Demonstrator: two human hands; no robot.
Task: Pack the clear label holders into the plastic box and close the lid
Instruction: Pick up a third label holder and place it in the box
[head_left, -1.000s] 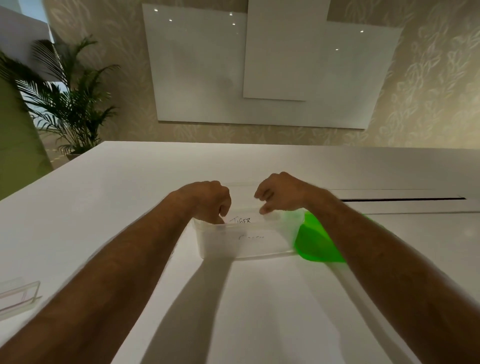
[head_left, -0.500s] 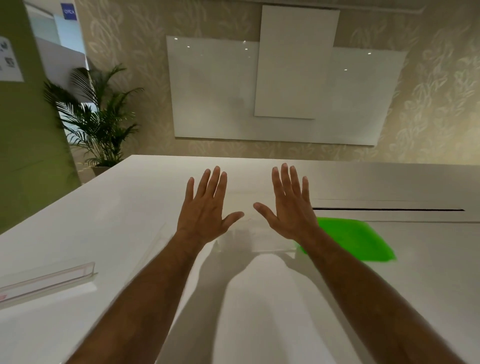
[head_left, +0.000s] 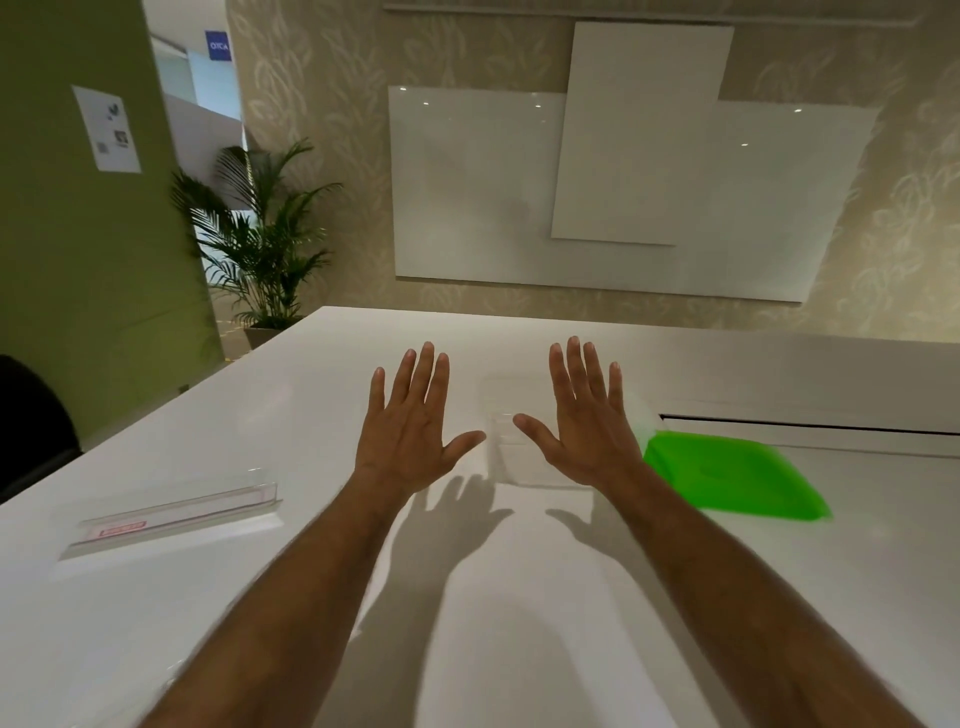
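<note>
Two bare forearms reach forward over a white table (head_left: 519, 623), both hands raised with palms facing away and fingers spread wide — neither holds anything. The left hand (head_left: 410, 431) and right hand (head_left: 584, 426) hover side by side with a gap between their thumbs.

Through that gap, just beyond the hands, sits the clear plastic box (head_left: 511, 447), partly hidden behind the right hand; what it contains cannot be made out. Its green lid (head_left: 727, 478) lies flat on the table just to the right of the right hand, off the box.

One clear label holder (head_left: 176, 512) rests well to the left of the left hand and slightly nearer the person. It is a long, narrow strip — its long axis runs left to right, tilting up a little toward the hands, with a small red mark near its far-left end.

The left hand is plainly the nearer one, so a sideways reach from it across to the holder looks likely.
</note>
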